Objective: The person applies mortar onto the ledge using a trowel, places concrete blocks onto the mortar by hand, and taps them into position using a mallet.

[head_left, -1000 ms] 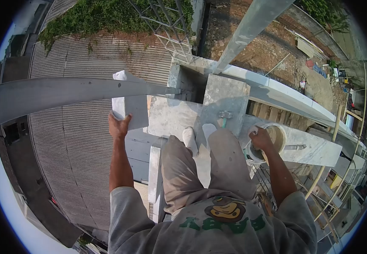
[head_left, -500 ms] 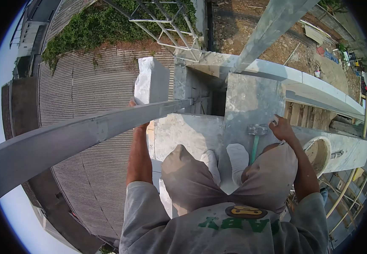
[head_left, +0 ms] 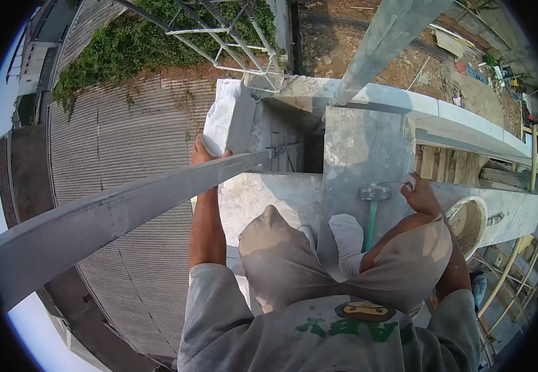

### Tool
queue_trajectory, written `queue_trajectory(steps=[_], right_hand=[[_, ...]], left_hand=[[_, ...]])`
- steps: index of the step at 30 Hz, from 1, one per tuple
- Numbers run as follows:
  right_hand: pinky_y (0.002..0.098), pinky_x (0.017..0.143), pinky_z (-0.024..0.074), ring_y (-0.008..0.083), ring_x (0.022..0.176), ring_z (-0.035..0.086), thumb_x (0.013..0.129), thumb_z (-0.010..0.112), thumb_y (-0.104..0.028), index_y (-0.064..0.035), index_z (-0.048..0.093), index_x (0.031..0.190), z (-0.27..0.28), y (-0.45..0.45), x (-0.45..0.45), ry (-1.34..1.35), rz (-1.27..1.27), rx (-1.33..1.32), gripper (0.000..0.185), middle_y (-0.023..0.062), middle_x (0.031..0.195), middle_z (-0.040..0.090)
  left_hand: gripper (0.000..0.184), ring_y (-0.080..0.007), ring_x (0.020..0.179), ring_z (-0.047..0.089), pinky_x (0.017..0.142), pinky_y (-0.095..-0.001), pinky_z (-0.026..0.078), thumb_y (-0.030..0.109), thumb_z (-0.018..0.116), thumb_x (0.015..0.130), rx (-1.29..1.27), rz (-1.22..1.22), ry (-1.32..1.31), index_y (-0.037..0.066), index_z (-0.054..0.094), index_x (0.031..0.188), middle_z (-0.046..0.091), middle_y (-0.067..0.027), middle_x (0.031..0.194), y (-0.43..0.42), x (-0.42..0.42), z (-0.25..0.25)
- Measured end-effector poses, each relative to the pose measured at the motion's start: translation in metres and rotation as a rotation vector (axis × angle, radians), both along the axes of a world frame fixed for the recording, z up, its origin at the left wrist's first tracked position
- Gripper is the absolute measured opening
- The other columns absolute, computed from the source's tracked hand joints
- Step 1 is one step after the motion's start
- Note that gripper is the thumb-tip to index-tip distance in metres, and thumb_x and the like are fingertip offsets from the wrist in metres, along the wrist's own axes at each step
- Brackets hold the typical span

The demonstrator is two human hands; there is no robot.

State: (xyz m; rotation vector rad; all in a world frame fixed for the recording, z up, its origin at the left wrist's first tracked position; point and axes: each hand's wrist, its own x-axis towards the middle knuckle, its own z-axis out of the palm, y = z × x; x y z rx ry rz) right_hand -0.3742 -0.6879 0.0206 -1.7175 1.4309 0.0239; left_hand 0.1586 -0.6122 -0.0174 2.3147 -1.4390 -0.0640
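Your left hand [head_left: 210,150] grips the near end of a thick white rectangular block [head_left: 230,118] with a rough, chipped side. Your thumb is spread away from the fingers, one at each side of that end (the grey metal beam [head_left: 138,195] crosses in front of your wrist and hides part of the grip). The block is at the left side of the dark open shaft [head_left: 309,146]; whether it rests on the wall there, you cannot tell from this view.

Your right hand [head_left: 421,196] is over the right edge of the flat grey slab [head_left: 365,139], fingers curled, thumb and fingertips pinching a small whitish piece [head_left: 409,182] (too small to name). Just left of that hand, a hammer with a grey metal head and green handle [head_left: 373,208] lies on the slab, its handle pointing back toward your white-socked foot [head_left: 345,239]. Farther right, a round, pale-rimmed bucket [head_left: 467,224] stands near your right forearm.
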Motion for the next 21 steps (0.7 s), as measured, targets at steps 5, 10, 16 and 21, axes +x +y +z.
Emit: queue_trajectory(steps=[5,10,16,21], right_hand=[[0.0418,0.071,0.0472,0.0382,0.080,0.063,0.082,0.059,-0.020,0.0000,0.060,0.094,-0.009,0.012,-0.019,0.047,-0.104,-0.053,0.023,0.0209,0.081,0.064],[0.0384,0.070,0.0467,0.0295,0.074,0.062,0.082,0.061,-0.019,0.0009,0.062,0.093,-0.008,0.012,-0.023,0.096,-0.181,0.057,0.023,0.0170,0.077,0.063],[0.0378,0.070,0.0466,0.0300,0.073,0.062,0.082,0.060,-0.020,0.0003,0.062,0.090,0.000,0.006,-0.024,0.113,-0.196,0.051,0.022,0.0165,0.076,0.063],[0.0389,0.072,0.0463,0.0321,0.076,0.062,0.082,0.059,-0.019,-0.0006,0.061,0.089,0.000,0.006,-0.029,0.117,-0.225,0.095,0.020,0.0175,0.078,0.063]], left_hand=[[0.080,-0.0379,0.095,0.056,0.080,-0.0452,0.047,0.032,0.085,0.058,-0.055,0.005,0.045,-0.003,0.047,0.119,0.056,-0.0210,0.105,0.015,0.012,-0.007],[0.087,-0.0393,0.102,0.053,0.087,-0.0463,0.044,0.034,0.085,0.059,-0.090,0.089,-0.054,-0.004,0.043,0.125,0.054,-0.0236,0.110,0.022,0.016,-0.027],[0.086,-0.0403,0.105,0.053,0.089,-0.0461,0.044,0.036,0.082,0.063,-0.053,0.021,0.009,-0.006,0.042,0.125,0.053,-0.0257,0.114,0.020,-0.011,-0.040],[0.084,-0.0407,0.104,0.054,0.091,-0.0463,0.043,0.041,0.077,0.066,-0.103,0.064,-0.006,-0.006,0.041,0.126,0.054,-0.0256,0.114,0.028,-0.015,-0.054]])
